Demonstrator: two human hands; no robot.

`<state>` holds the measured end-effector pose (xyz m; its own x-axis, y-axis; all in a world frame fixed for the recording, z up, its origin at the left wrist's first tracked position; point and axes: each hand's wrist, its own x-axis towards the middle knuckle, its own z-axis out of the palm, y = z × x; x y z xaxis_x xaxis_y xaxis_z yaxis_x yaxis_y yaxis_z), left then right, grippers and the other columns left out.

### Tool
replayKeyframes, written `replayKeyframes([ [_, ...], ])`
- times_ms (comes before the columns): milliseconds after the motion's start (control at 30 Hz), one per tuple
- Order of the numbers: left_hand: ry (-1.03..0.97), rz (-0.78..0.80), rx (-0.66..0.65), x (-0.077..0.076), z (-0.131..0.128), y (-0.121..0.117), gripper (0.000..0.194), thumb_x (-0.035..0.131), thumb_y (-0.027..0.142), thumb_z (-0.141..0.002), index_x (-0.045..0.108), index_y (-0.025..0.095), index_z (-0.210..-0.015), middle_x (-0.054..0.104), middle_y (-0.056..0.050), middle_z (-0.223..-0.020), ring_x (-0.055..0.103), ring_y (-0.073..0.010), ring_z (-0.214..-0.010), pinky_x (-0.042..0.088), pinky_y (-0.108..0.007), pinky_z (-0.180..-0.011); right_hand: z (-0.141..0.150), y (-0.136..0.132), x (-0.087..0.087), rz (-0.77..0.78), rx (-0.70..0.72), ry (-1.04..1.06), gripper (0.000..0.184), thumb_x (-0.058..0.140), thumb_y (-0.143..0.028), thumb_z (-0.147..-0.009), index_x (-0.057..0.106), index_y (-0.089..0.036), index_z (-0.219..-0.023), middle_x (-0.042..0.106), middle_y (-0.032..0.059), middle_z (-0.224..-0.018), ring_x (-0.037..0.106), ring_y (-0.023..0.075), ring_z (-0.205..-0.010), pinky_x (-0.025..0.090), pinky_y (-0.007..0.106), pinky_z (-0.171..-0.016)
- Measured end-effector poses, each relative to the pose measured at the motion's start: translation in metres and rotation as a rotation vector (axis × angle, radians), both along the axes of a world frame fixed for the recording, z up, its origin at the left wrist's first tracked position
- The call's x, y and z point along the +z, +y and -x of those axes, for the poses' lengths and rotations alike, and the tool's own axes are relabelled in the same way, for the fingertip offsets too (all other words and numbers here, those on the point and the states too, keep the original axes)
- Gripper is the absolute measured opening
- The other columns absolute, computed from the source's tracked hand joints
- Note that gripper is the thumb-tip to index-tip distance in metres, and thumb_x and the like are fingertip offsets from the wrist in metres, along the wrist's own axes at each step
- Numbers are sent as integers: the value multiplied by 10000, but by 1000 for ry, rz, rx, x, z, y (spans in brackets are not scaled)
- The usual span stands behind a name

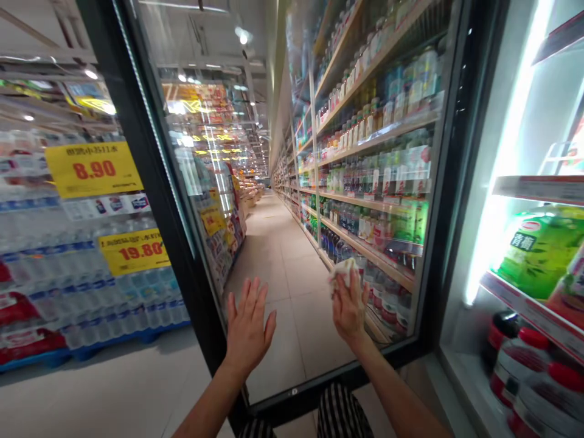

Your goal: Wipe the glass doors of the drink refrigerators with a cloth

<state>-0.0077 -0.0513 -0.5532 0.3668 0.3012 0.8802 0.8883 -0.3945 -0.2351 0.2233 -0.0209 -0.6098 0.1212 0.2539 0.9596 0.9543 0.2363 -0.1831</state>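
Note:
A black-framed glass fridge door stands swung open in front of me. My left hand lies flat on the glass, fingers stretched and spread, holding nothing. My right hand presses a crumpled white cloth against the pane at the lower right. Through the glass the shop aisle and drink shelves show.
The open fridge at the right holds green drink cartons and red-capped bottles. Stacks of bottled water with yellow price signs stand at the left on blue pallets. A tiled aisle runs ahead between shelves.

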Motion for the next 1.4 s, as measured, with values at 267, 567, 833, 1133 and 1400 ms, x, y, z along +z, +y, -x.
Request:
replayKeyframes([
  [267, 9, -12, -25, -2, -9, -2, 593, 501, 190, -793, 291, 111, -1342, 407, -183, -1348, 149, -223, -1358, 139, -471, -1087, 27, -6, 7, 9, 69, -41, 555, 417, -170, -838, 282, -211, -1375, 166, 135, -1482, 208, 279, -1348, 216, 530, -1055],
  [567, -48, 8, 32, -7, 17, -6, 641, 483, 213, -808, 204, 151, -1382, 319, -164, -1407, 192, -239, -1346, 157, -487, -1077, 20, 2, 16, -25, -31, 167, 532, 380, -189, -857, 273, -196, -1378, 155, 158, -1479, 177, 289, -1355, 206, 561, -1038],
  [833, -66, -5, 5, -3, 21, -7, 669, 478, 231, -808, 166, 175, -1396, 245, -147, -1441, 197, -244, -1344, 150, -485, -1079, 96, -12, 10, -26, 291, -223, 477, 429, -179, -813, 426, -217, -1289, 435, 92, -1362, 266, 236, -1330, 126, 507, -1094],
  [1133, -62, -13, 33, 8, 17, -2, 671, 497, 238, -804, 183, 142, -1389, 311, -174, -1409, 175, -243, -1351, 146, -486, -1080, 73, -9, 29, -38, 224, -196, 500, 424, -160, -814, 393, -198, -1311, 379, 116, -1395, 236, 247, -1341, 144, 503, -1084],
  [1400, -45, -42, -10, 35, 13, 6, 668, 483, 243, -814, 164, 170, -1397, 271, -152, -1431, 179, -245, -1349, 133, -479, -1085, 21, 13, 79, -181, 15, -9, 451, 422, -238, -826, 436, -173, -1272, 289, 150, -1435, 207, 282, -1347, 169, 524, -1059],
])
